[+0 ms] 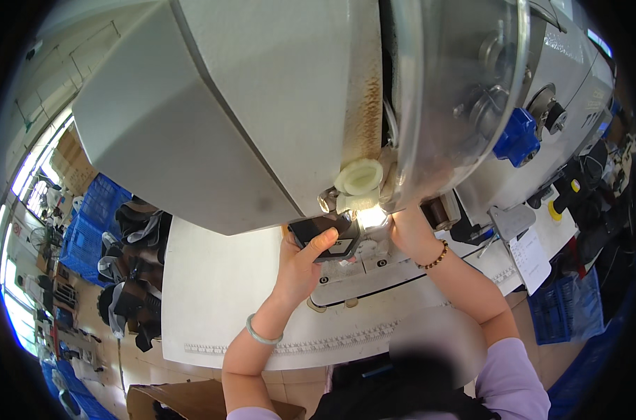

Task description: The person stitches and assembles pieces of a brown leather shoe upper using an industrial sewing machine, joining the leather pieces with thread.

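My left hand [302, 262] is closed on the near left side of a black piece [319, 229] with a pale printed patch, its thumb pressed on top. I cannot make out exactly what kind of piece it is. The piece lies under the head of a large white sewing machine [283, 91], beside the lit needle area. On the other side of that light is my right hand [410, 234], close to the needle area. Its fingers are mostly hidden behind the machine's clear plastic guard [458, 91].
The white sewing table [227, 308] carries a ruler strip [297, 344] along its near edge. A blue knob [519, 138] juts from the machine. Right are papers [530, 260] and a blue crate [566, 308]. Dark shoe parts [137, 280] hang at left; a cardboard box [185, 399] stands below.
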Available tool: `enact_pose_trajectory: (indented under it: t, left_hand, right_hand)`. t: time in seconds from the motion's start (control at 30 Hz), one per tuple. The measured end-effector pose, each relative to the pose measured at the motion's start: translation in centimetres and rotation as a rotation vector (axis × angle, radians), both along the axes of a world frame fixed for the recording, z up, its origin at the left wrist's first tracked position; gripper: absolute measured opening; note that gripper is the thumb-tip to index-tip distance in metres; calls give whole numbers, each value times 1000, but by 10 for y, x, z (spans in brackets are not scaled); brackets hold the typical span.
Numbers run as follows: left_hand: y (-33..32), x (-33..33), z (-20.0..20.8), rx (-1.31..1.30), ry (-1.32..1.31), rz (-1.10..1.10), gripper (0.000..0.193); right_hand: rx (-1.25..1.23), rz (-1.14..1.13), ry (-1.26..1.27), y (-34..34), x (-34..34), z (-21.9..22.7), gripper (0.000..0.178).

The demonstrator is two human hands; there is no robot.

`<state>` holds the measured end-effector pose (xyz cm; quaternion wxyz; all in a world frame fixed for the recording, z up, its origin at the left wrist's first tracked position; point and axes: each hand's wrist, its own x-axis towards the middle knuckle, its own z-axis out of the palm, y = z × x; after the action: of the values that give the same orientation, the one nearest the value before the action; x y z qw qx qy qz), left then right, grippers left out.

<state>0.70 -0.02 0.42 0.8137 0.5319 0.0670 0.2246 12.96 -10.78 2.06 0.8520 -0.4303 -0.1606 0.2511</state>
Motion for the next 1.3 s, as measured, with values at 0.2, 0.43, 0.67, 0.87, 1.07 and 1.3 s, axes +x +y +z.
enact_pose_trajectory:
  t: [0.2,0.43,0.67,0.87,1.07,1.3]
  left_hand:
    - [2,-3,2,-79,15,-50,20]
    - [4,1,9,-27,139,-81,17]
    - [-1,6,5,-37,49,-1,14]
    - [-1,7,2,-53,19,6,12]
    - [-1,5,-2,-120,28,23,12]
    - [22,11,-9,-340,67,-116,21]
  right_hand:
    - [-74,-54,128,4,1,-2,15]
    - [-16,13,119,4,3,5,13]
    - [-1,35,85,10,18,-18,16]
    - [-64,23,55,11,24,-23,19]
    - [-3,127,-319,8,24,-22,20]
    - [65,165,105,12,29,-28,27]
